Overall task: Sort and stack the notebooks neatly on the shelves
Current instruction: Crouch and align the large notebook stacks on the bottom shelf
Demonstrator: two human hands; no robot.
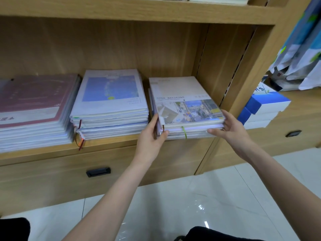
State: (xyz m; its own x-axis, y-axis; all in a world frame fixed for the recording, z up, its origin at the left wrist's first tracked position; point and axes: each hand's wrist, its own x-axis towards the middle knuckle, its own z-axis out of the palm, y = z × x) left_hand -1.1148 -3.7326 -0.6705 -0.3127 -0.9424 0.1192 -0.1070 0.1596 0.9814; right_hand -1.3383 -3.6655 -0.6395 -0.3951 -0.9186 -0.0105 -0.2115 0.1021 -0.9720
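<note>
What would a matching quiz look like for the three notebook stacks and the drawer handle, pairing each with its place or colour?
Things:
1. Street-photo stack
2. Blue-cover stack
3. Maroon-cover stack
4. Drawer handle

Descriptions:
A. Black, below the shelf
B. Far left on the shelf
C. Between the left hand and right hand
D. Middle of the shelf

Pairs: 1-C, 2-D, 3-B, 4-A

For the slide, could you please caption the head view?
Both hands, left hand and right hand, grip the right stack of three notebook stacks on a wooden shelf.
</note>
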